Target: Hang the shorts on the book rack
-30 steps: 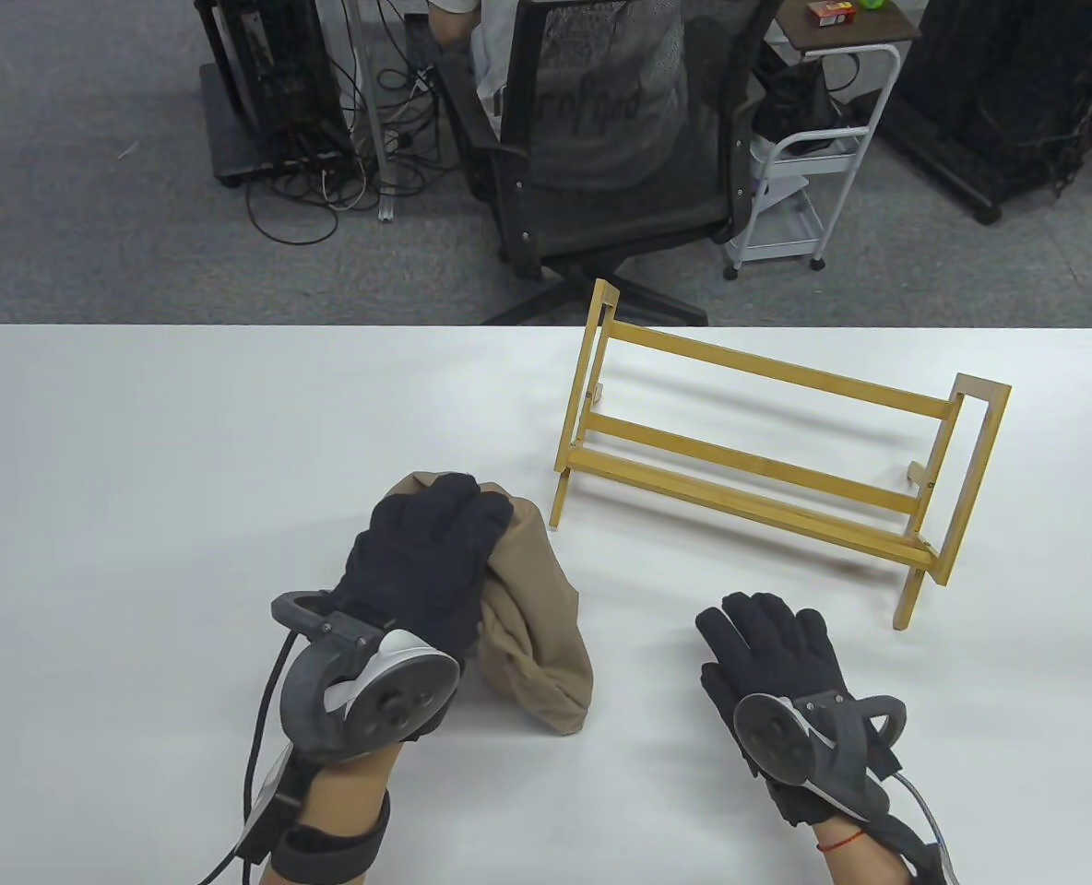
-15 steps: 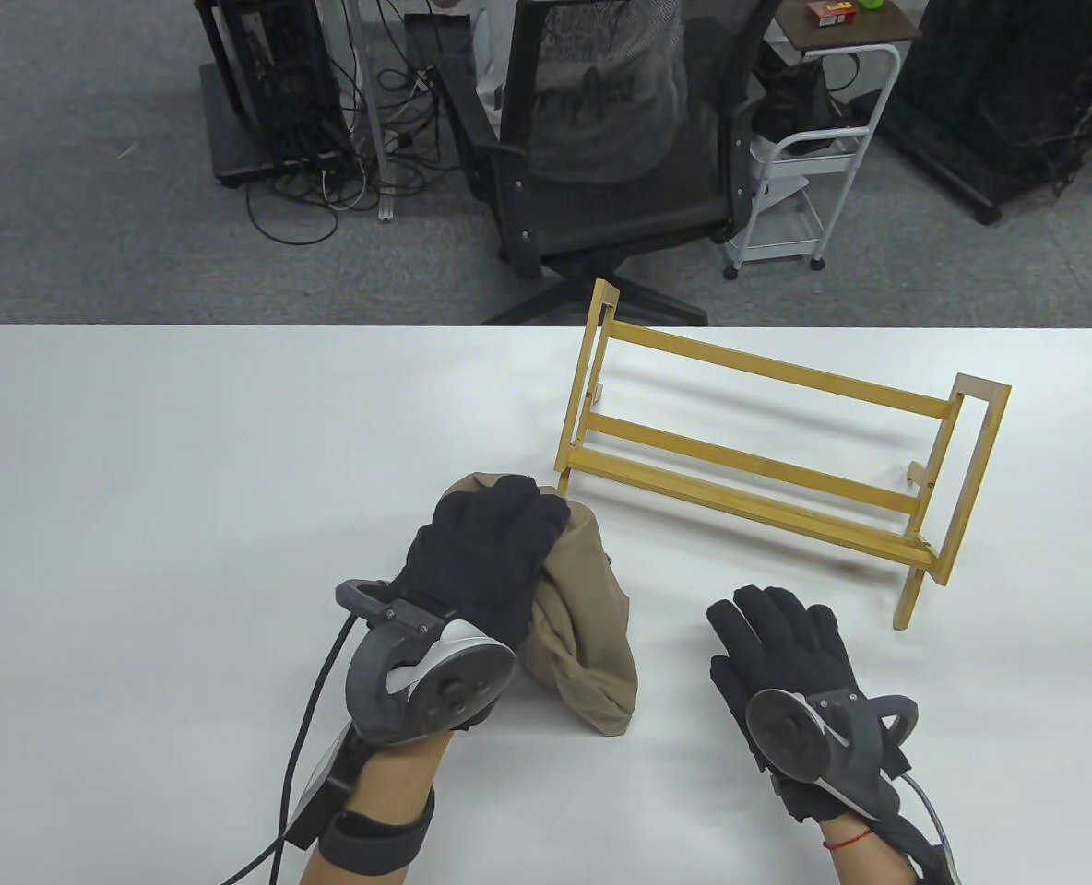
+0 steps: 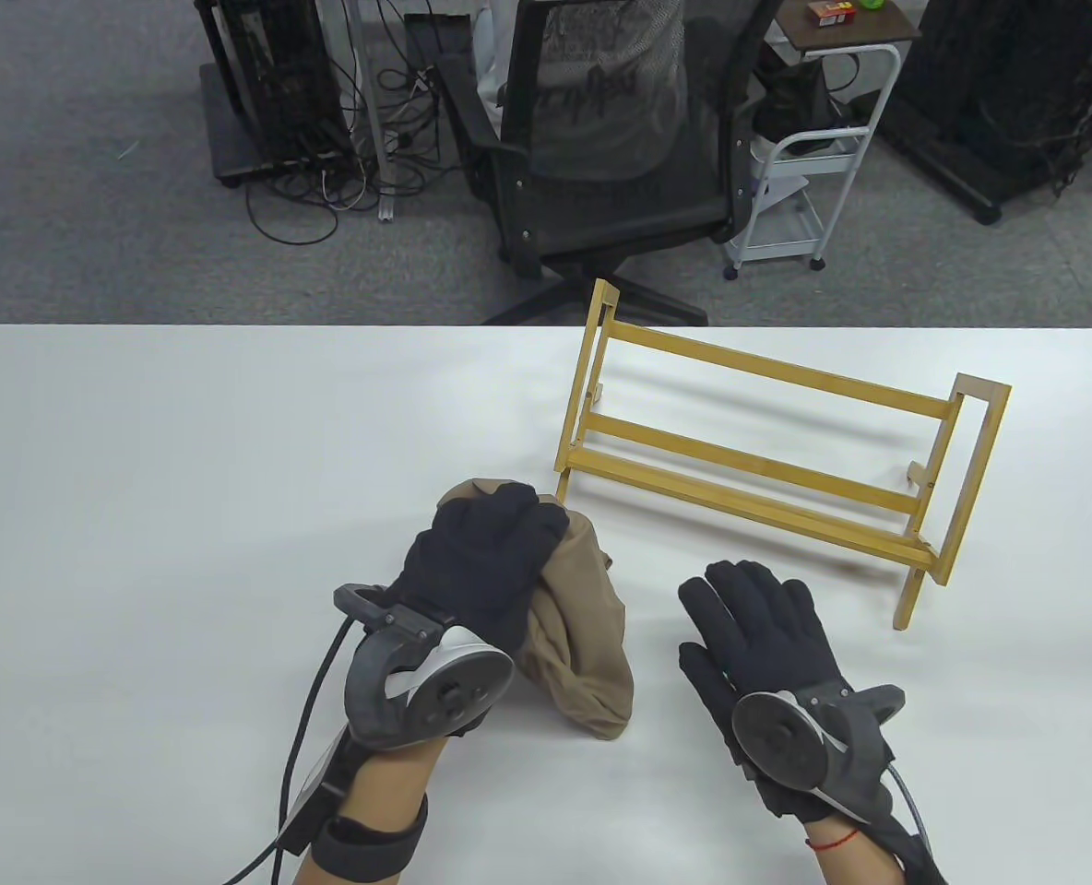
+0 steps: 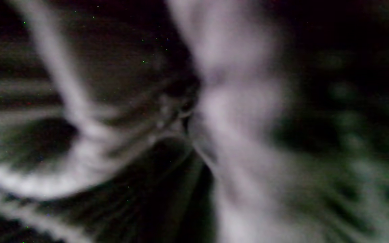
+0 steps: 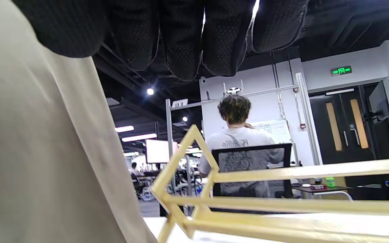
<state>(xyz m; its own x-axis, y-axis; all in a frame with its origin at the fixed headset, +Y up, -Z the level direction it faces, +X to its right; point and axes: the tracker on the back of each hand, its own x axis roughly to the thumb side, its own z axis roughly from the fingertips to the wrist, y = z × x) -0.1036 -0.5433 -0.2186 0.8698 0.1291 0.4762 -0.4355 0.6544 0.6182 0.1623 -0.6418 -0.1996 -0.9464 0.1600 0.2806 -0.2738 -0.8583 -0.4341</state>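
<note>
The tan shorts (image 3: 583,636) hang bunched from my left hand (image 3: 486,553), which grips their top just above the table, near the left leg of the wooden book rack (image 3: 767,461). The rack stands at the middle right of the white table (image 3: 186,442). My right hand (image 3: 753,618) lies flat and open on the table, empty, just right of the shorts and in front of the rack. In the right wrist view the shorts (image 5: 46,152) fill the left side, the rack's rails (image 5: 282,202) cross the bottom and my fingers (image 5: 181,37) hang at the top. The left wrist view is dark and blurred.
A black mesh office chair (image 3: 611,138) with a seated person stands beyond the table's far edge. A white trolley (image 3: 804,184) stands to its right, and cables and equipment stands lie on the floor at the back left.
My left hand carried the shorts to the right toward the rack's left leg, then held still. My right hand slid a little to the left, toward the shorts.
</note>
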